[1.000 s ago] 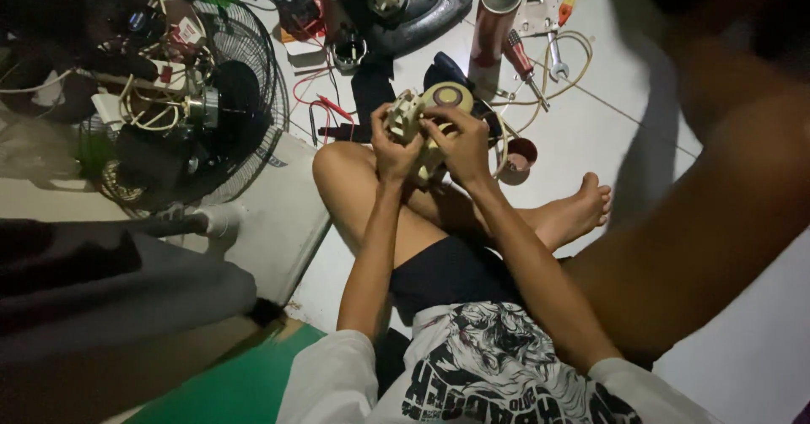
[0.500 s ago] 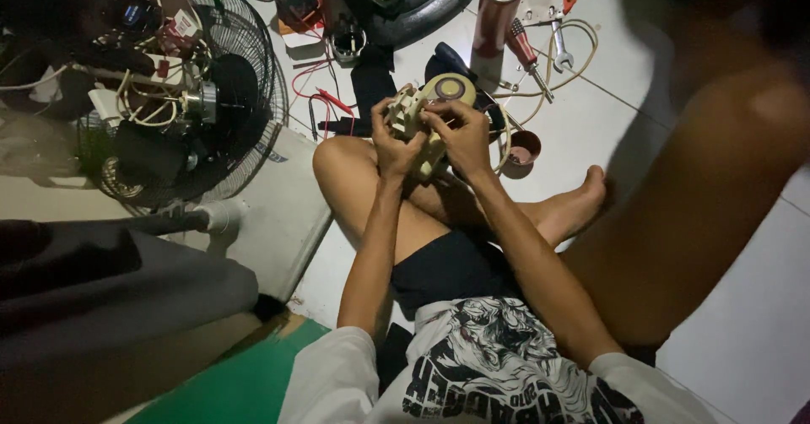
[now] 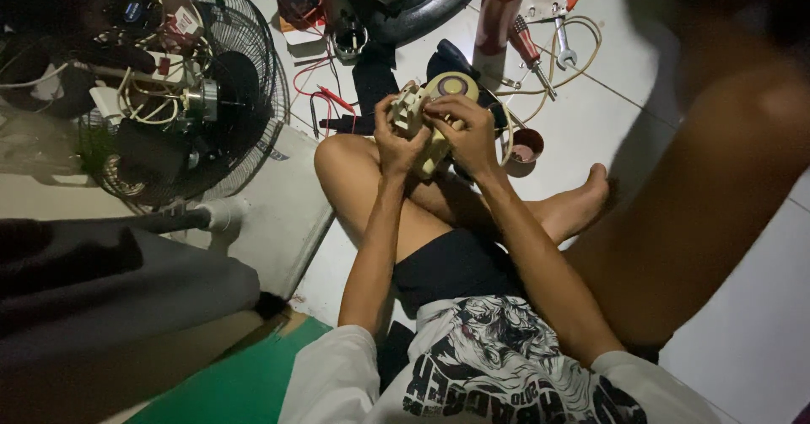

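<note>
Cream plastic fan housing [image 3: 434, 116], rounded and ridged, sits clamped in left hand [image 3: 395, 141] and right hand [image 3: 462, 129] grip.

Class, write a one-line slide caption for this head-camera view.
Seated cross-legged on white floor tiles, both hands, left hand and right hand, grip a cream plastic fan part beside a black wire fan guard.

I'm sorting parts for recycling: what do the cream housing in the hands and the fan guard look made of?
Cream housing: likely moulded plastic, matte, with thin ribbed edges. Fan guard: apparently thin metal wire, dark, with fine radial spokes catching faint glints. Both hands, left and right, hold the housing.
</note>
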